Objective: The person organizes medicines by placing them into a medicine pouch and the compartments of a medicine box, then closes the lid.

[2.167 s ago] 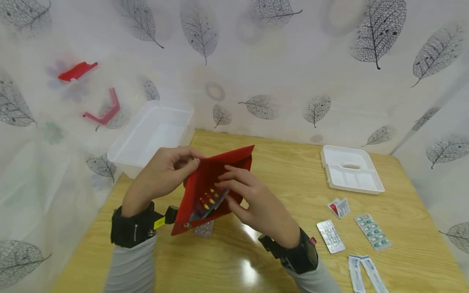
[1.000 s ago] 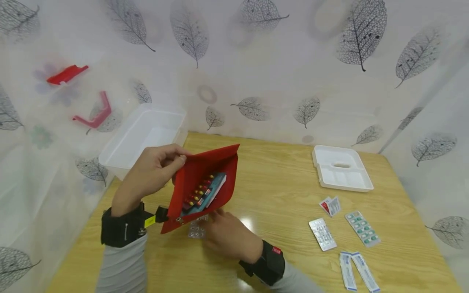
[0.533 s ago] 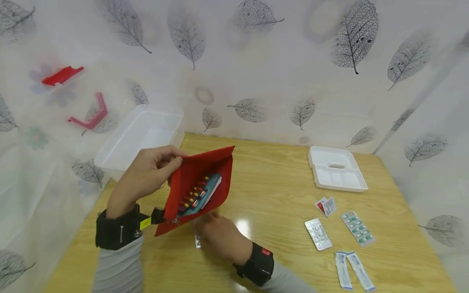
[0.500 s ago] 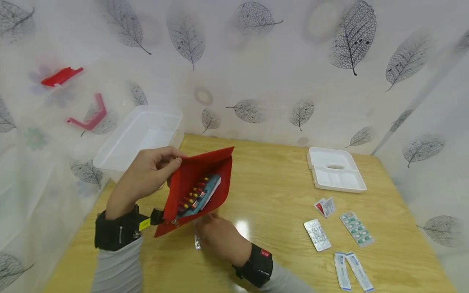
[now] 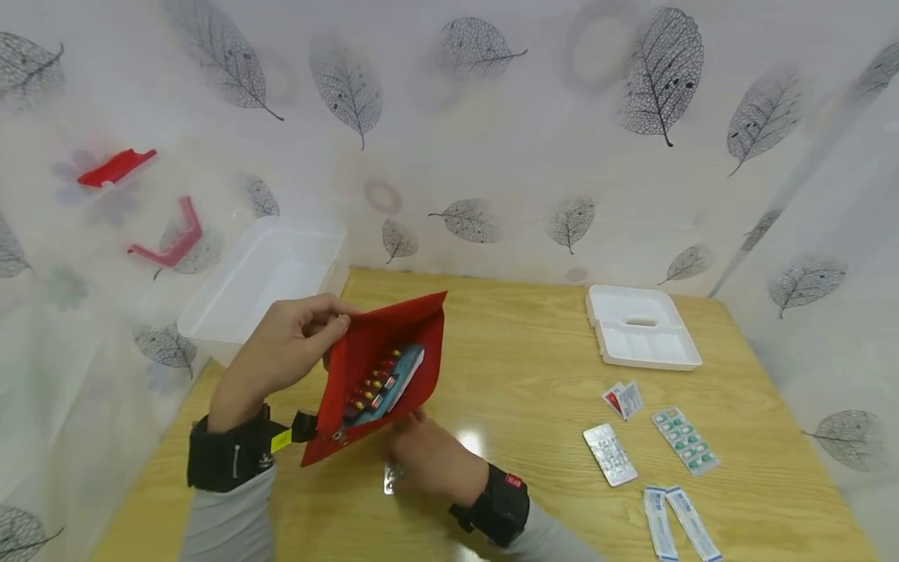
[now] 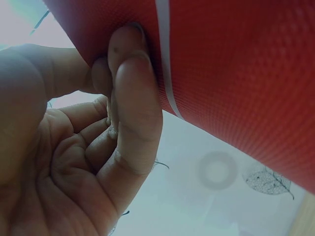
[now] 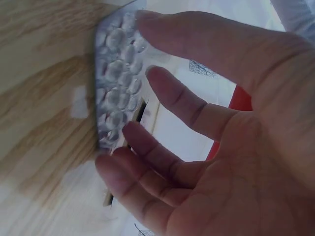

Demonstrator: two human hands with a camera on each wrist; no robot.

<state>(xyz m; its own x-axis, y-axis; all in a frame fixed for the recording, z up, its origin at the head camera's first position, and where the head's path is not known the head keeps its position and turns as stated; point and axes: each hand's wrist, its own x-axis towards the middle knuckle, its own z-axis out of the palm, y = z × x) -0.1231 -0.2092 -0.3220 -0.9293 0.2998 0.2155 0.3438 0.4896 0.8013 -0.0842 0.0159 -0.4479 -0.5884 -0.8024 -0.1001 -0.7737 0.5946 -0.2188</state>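
Observation:
My left hand [image 5: 288, 343] holds up a red pouch [image 5: 330, 437] by its upper left edge, pinching the material between thumb and fingers in the left wrist view. The pouch is tilted with its mouth spread; inside lie red-and-yellow capsules [image 5: 375, 382] in a pack and a teal-and-white packet [image 5: 403, 375]. Below the pouch, my right hand [image 5: 435, 460] is at a silver blister pack [image 7: 115, 83] low over the wooden table. The right wrist view shows the thumb at one end of the pack and curved fingers along its other edges. In the head view, the hand hides most of this pack.
On the right lie a silver blister pack [image 5: 609, 454], a green-and-white capsule blister [image 5: 685, 440], small red-and-white sachets [image 5: 623, 400] and two long white sachets [image 5: 660, 524]. A white divided tray [image 5: 649, 347] sits behind them. A white bin [image 5: 260, 273] stands at the back left.
My right hand has come out of the pouch and down to the blister pack on the table, which has shifted slightly toward me. My left hand keeps holding the pouch.

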